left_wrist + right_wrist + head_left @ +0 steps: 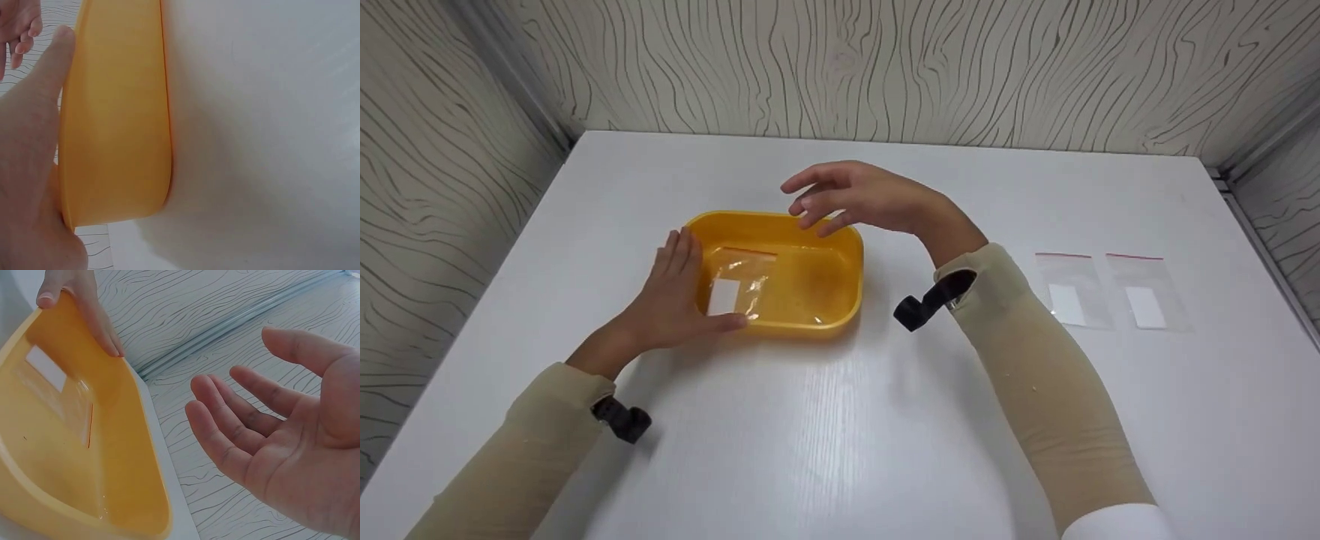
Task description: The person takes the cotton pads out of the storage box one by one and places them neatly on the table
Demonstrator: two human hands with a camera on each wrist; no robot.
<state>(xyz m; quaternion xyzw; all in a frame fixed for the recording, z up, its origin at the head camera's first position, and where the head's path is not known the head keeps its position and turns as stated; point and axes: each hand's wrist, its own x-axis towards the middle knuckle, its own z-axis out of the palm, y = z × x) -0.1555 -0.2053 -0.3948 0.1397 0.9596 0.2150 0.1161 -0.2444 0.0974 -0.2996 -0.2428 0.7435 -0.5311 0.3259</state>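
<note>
A yellow plastic tub [817, 329] with rounded corners stands on the white table. Inside it, toward the left, lies a clear zip bag [754, 279] with a red seal line and a white label [47, 368]. My left hand [669, 307] rests on the tub's near left corner, fingers straight along the left rim and thumb laid on the front rim. Over the far right part of the tub hovers my right hand [870, 196], its fingers relaxed and spread, holding nothing. The right wrist view shows its palm and a gap between its fingers and the tub.
Two more clear zip bags [1078, 279] with red seal lines and white labels lie side by side on the right of the table [810, 435], beyond my right forearm. Wood-patterned wall panels [840, 67] stand behind the table and along both sides.
</note>
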